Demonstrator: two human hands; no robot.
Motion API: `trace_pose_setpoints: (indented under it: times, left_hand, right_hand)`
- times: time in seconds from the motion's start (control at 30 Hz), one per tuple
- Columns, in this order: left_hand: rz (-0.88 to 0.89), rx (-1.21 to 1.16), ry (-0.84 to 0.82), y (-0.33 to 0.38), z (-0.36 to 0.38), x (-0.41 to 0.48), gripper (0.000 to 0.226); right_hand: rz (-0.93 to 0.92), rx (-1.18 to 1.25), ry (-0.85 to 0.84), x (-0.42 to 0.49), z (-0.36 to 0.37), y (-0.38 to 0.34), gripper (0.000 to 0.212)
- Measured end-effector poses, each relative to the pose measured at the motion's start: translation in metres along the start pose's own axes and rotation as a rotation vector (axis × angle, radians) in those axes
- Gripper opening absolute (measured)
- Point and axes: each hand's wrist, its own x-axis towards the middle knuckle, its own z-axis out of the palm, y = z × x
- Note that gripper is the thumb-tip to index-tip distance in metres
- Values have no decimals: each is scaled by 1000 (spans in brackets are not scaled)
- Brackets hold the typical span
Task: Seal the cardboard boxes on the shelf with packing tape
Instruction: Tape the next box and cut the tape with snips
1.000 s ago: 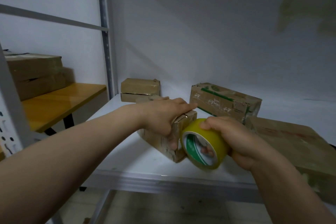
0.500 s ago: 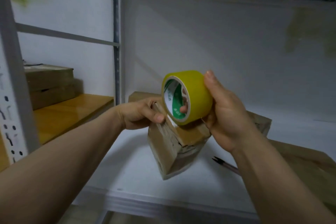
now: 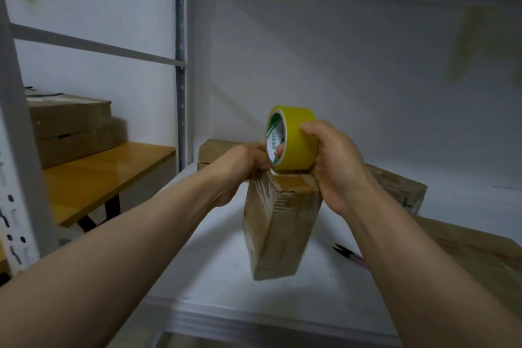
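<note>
The left hand pinches the free end of clear tape against the upper left edge of a small cardboard box standing on end on the white shelf. The right hand wraps closed around the yellow tape roll resting on the box top. Taping is underway; next, probably draw the roll across. The box looks worn and creased.

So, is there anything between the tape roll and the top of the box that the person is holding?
Nothing visible. The tape roll in the right hand sits directly on the top end of the box, and the left hand pinches the tape beside it.
</note>
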Motion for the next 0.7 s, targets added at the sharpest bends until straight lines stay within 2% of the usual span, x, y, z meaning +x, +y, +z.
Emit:
trace_pose_setpoints:
  times: [0.07,0.17,0.23,0.27,0.4,0.53,0.7]
  left_hand:
    - [16,-55,32,-2,9,-6,48]
    - [65,-105,-18,-5,16,-13,54]
    - [72,-205,-10,-4,19,-6,30]
    - [85,-272,-23,-11,17,-5,29]
    - [126,-333,-110,-37,8,-3,61]
    - [107,-355,-130,-33,8,0,70]
    - [62,-342,-93,-32,9,2,72]
  right_hand:
    - [16,23,-5,1,-1,-1,25]
    - [-3,41,19,3,-2,-1,23]
    - [-30,43,46,5,-3,0,22]
    - [-39,41,56,6,-4,1,22]
    - [-43,2,61,10,-4,2,27]
    - [-21,-38,60,13,3,1,36]
    - [7,-47,125,15,7,-11,24]
